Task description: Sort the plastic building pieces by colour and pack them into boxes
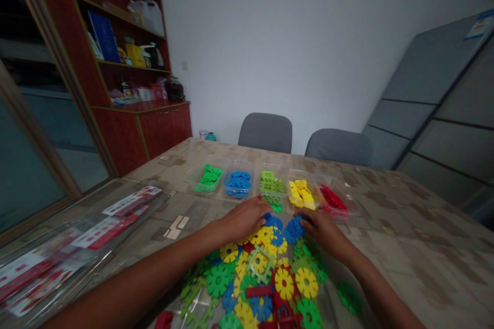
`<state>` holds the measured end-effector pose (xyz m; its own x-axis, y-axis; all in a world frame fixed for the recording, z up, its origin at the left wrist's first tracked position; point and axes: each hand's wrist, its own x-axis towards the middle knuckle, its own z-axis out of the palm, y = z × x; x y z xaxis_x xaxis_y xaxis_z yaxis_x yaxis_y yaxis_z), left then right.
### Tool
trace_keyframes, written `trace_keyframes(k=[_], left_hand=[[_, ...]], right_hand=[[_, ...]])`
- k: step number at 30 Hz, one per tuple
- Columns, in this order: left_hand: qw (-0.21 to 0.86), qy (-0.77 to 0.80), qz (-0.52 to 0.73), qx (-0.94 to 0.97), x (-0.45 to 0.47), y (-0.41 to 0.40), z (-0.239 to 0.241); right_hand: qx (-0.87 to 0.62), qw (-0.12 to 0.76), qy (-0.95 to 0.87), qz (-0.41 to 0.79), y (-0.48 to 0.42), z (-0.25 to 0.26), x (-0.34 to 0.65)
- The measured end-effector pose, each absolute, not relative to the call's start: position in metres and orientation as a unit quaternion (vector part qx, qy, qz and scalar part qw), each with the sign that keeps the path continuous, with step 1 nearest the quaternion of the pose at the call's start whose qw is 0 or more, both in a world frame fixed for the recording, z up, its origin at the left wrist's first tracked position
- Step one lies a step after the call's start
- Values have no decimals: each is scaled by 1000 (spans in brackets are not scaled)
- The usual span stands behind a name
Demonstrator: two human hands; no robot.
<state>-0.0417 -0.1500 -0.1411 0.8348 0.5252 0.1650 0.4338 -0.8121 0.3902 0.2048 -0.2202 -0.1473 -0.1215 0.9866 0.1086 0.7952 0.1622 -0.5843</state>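
A heap of plastic interlocking discs in yellow, green, blue and red fills the near middle of the table, including a yellow disc and a green disc. At the far end of the heap, my left hand has its fingers curled at some blue discs; its fingertips are partly hidden. Opposite it, my right hand grips a small bunch of blue discs between thumb and fingers. Just beyond my hands lie some green pieces.
Clear tubs stand in a row behind the heap: green pieces, blue discs, light green pieces, yellow pieces and red pieces. Clear plastic packaging lies at left. Two grey chairs stand across the table.
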Motion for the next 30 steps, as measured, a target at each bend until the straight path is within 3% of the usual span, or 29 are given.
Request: trace_keyframes(k=[15, 21, 30], left_hand=[[192, 326, 155, 913, -56, -151, -143], [226, 340, 237, 882, -69, -137, -132], [169, 468, 362, 788, -92, -84, -120]], right_hand=[[-653, 160, -703, 231, -229, -144, 184], [-647, 154, -695, 274, -226, -150, 187], [-614, 206, -691, 323, -232, -141, 184]])
